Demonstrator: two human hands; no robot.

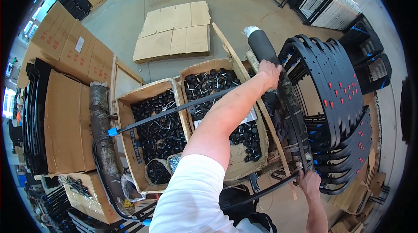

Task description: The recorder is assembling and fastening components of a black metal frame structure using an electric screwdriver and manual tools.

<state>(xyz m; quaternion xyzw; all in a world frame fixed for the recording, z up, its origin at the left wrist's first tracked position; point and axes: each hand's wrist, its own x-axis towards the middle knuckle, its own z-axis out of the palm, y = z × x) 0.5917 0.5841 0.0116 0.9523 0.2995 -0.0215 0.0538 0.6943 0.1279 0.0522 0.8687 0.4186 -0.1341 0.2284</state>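
A large black tubular metal frame [174, 110] lies across the bins before me, tilted, with blue pieces at its left corners. My left hand [269, 73] reaches across to the right, its fingers closed around the frame's far right corner, beside a dark padded roll [261, 46]. At the near right corner my right hand [309, 181] is closed on the same frame. Beneath the frame, one cardboard-lined bin [126, 159] holds many small black caps [159, 115]. Another bin [230, 170] holds black knobs with metal bolts [213, 80]. My left forearm hides part of both.
Stacked black curved frames [335, 85] with red pieces stand close on the right. A worn, wrapped padded rail [103, 120] and tall cartons [69, 46] are on the left. Flattened cardboard [174, 33] lies on the floor ahead. A wooden strip [261, 107] runs along the bin's right side.
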